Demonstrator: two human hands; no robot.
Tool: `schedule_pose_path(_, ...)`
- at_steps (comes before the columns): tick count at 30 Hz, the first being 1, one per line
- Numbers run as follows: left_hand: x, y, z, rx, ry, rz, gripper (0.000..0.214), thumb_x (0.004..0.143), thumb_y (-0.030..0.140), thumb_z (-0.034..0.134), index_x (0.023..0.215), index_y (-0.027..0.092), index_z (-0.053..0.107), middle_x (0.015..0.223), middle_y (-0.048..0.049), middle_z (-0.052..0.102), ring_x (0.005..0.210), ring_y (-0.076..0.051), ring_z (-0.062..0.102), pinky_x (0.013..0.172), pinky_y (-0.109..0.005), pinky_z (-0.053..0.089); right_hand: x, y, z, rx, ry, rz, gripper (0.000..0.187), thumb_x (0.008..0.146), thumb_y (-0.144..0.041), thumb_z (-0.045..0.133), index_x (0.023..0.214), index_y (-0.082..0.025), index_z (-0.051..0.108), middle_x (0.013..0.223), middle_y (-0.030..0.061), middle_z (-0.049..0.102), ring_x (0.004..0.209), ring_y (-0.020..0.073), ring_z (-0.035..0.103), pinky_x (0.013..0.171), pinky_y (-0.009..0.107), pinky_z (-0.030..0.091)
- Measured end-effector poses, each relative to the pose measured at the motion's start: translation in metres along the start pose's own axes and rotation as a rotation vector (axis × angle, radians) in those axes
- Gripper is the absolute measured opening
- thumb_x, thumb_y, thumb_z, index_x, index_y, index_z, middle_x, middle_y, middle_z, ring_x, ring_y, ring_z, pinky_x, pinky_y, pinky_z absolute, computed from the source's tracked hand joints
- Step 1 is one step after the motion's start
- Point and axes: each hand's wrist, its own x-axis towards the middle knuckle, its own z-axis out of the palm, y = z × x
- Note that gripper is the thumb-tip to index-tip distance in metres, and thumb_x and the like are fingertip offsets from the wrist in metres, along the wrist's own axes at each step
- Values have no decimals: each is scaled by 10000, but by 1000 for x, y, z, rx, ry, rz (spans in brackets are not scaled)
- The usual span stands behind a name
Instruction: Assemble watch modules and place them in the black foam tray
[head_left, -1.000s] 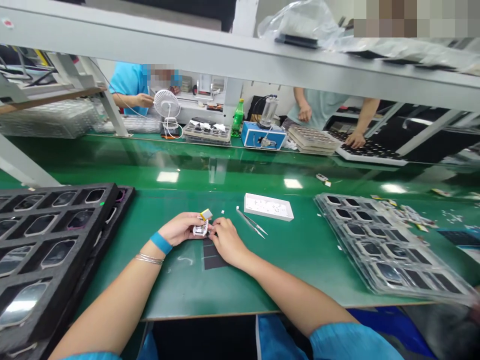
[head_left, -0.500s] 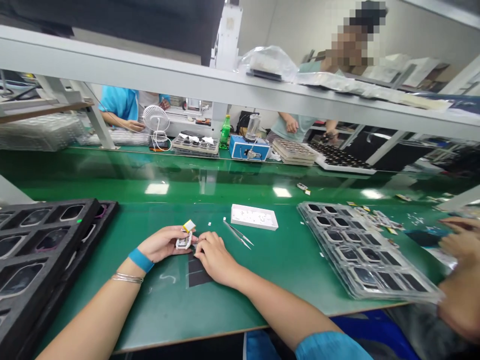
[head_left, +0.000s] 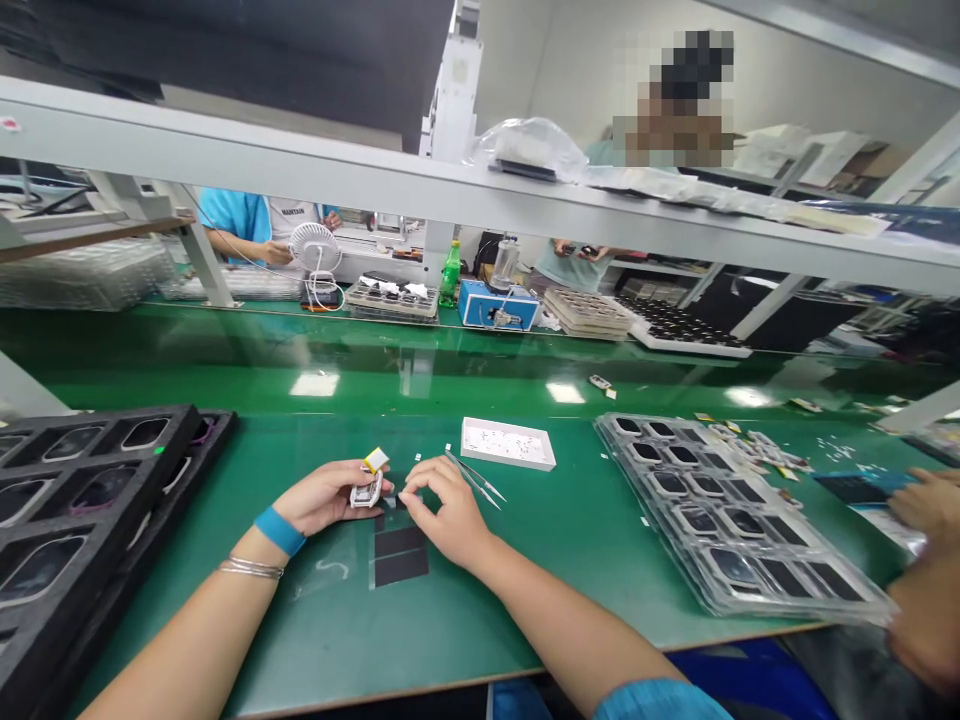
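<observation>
Green worktop [head_left: 525, 570] fills the lower half of the frame, under a grey overhead shelf [head_left: 337, 175].

Black foam tray [head_left: 82, 500], lower left: its pockets hold dark glossy pieces. Clear blister tray [head_left: 720, 510], right of centre: rows of dark pieces, with loose scraps beyond its far edge. A co-worker's hand [head_left: 926, 500] sits at the right edge and is not yours.

Your left hand [head_left: 322, 497], centre of frame, is closed around a small white part [head_left: 366, 491], held between thumb and fingers just above the worktop. Your right hand [head_left: 442, 510] sits just beside it, with thumb and forefinger drawn into a narrow pinch near the part but apart from it. Whether anything sits in that pinch is too small to tell.

White shallow tray [head_left: 508, 442], just beyond your right hand, holds tiny specks. Two dark squares [head_left: 400, 556] lie flat under your wrists. Tweezers [head_left: 474, 480] lie unused on the worktop, touching neither hand. A yellow tab [head_left: 376, 459] stands up from the top of the part.

Judgement: the step in hand is fine fingertip work on the held part, with the right hand set to work at its near end. The next move calls for a steady left grip and a precise, light pinch. The tweezers are within reach if your fingertips prove too coarse.
</observation>
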Motion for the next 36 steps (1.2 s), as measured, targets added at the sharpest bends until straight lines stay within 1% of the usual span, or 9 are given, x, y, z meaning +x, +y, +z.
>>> schedule_pose_path(3, -1, 0, 1, 0, 0, 2, 176, 728, 90, 735, 902, 87, 709, 861, -144, 740, 742, -199, 692, 774, -405, 598, 3, -1, -2, -20, 75, -104, 94, 851, -200, 610, 761, -222, 595, 810, 3, 708, 773, 144, 645, 884, 372, 453)
schedule_pose_path(6, -1, 0, 1, 9, -11, 6, 192, 712, 106, 754, 899, 96, 713, 856, -136, 743, 734, -193, 688, 774, -395, 594, 4, -3, -3, -57, 92, -152, 116, 828, -169, 599, 731, -230, 580, 754, -34, 723, 706, 125, 662, 972, 409, 414)
schedule_pose_path(10, 0, 0, 2, 31, -19, 5, 232, 683, 133, 785, 903, 101, 714, 853, -127, 744, 704, -180, 677, 765, -375, 587, 5, -3, -3, -82, 72, -98, 150, 814, -172, 575, 680, -238, 567, 716, -41, 729, 667, 128, 669, 1008, 434, 395)
schedule_pose_path(13, 0, 0, 3, 48, -10, 7, 253, 671, 144, 794, 907, 101, 713, 860, -127, 745, 700, -176, 671, 759, -366, 583, 5, -2, -3, -89, 94, -84, 157, 803, -157, 569, 669, -238, 556, 711, -39, 727, 651, 127, 661, 1020, 443, 390)
schedule_pose_path(16, -1, 0, 4, 57, 1, 8, 250, 670, 150, 797, 900, 101, 712, 862, -127, 746, 682, -166, 663, 757, -362, 583, 5, -1, -3, -95, 125, -108, 145, 792, -132, 564, 694, -237, 546, 714, -43, 721, 656, 126, 655, 1022, 451, 387)
schedule_pose_path(21, -2, 1, 5, 67, 15, 7, 228, 677, 134, 787, 889, 96, 714, 846, -123, 744, 693, -171, 666, 760, -370, 589, 4, 1, -3, -78, 179, -84, 121, 790, -127, 578, 769, -236, 530, 737, -35, 703, 679, 129, 647, 1019, 457, 404)
schedule_pose_path(28, 0, 0, 3, 62, 5, 1, 238, 674, 140, 794, 892, 93, 710, 858, -126, 744, 699, -173, 670, 765, -376, 590, 3, 1, -2, -94, 163, -45, 78, 837, -164, 560, 826, -241, 568, 777, -6, 692, 766, 159, 652, 1008, 468, 424)
schedule_pose_path(32, 1, 0, 3, 65, 11, 11, 236, 683, 141, 787, 901, 100, 705, 862, -121, 743, 710, -177, 674, 771, -385, 591, 3, 2, -1, -71, 170, -35, 76, 847, -169, 565, 819, -239, 572, 772, -9, 684, 758, 156, 648, 1002, 459, 436)
schedule_pose_path(36, 2, -1, 3, 86, 16, 13, 241, 685, 154, 790, 904, 104, 704, 869, -125, 744, 716, -186, 682, 758, -379, 592, 3, 6, 0, -40, 152, 46, 56, 840, -189, 574, 816, -240, 580, 772, -5, 678, 764, 164, 643, 1000, 459, 446)
